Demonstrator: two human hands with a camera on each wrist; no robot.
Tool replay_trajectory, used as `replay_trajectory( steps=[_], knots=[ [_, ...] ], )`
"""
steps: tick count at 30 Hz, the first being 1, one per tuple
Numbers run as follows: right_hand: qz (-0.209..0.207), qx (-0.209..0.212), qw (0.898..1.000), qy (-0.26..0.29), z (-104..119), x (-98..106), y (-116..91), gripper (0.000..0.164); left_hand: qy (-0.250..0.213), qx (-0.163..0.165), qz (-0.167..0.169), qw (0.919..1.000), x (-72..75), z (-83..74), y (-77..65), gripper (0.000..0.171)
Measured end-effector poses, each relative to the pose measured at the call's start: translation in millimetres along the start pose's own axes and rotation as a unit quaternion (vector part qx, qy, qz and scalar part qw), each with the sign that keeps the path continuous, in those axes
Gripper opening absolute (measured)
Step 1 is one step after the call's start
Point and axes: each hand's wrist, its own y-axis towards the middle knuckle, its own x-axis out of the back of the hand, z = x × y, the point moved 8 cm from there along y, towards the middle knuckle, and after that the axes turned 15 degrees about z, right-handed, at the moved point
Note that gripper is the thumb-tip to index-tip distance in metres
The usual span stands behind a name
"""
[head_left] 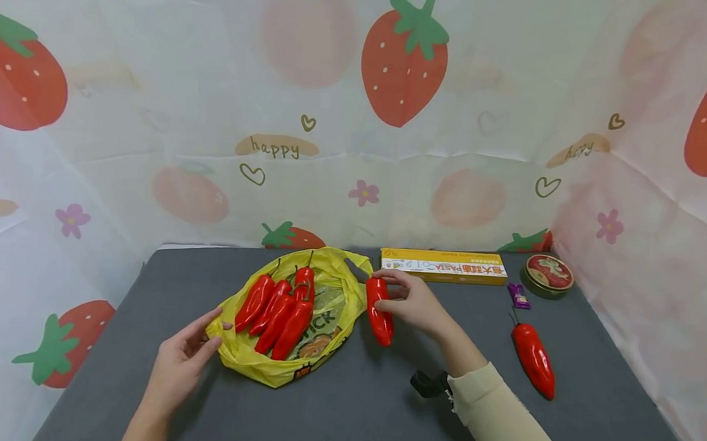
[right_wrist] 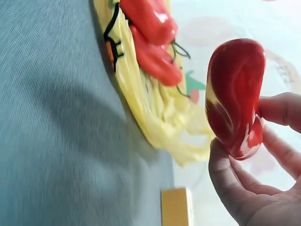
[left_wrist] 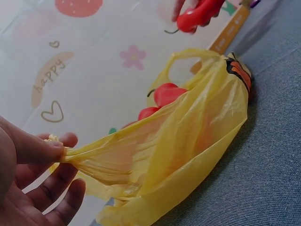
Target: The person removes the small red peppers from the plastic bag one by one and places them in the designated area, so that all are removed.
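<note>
A yellow plastic bag (head_left: 252,367) lies spread on the dark table with several red chili peppers (head_left: 277,312) inside. My left hand (head_left: 184,361) pinches the bag's left edge between thumb and fingers; in the left wrist view the yellow plastic (left_wrist: 188,141) is pulled taut toward that hand (left_wrist: 42,174). Just right of the bag, my right hand (head_left: 412,302) grips one red chili pepper (head_left: 379,314) above the table. The right wrist view shows this glossy pepper (right_wrist: 235,94) between the thumb and fingers of the right hand (right_wrist: 263,188).
Another red chili pepper (head_left: 534,360) lies on the table (head_left: 321,423) at the right. Behind it are a small purple packet (head_left: 519,296) and a round tin (head_left: 548,275). A yellow pasta box (head_left: 444,266) stands along the back edge, against a strawberry-print cloth (head_left: 362,148).
</note>
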Motion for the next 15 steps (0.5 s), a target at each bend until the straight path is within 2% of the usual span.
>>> replay_trajectory(
  steps=[7,15],
  knots=[
    [-0.019,-0.015,0.999,-0.022,-10,26,-36,0.054,0.009,-0.018,0.0,0.9998,-1.7,-4.4,2.0,0.049],
    [-0.049,-0.027,0.996,-0.076,-18,52,-74,0.059,0.007,-0.011,-0.006,0.9999,-1.5,1.0,2.4,0.049]
  ],
)
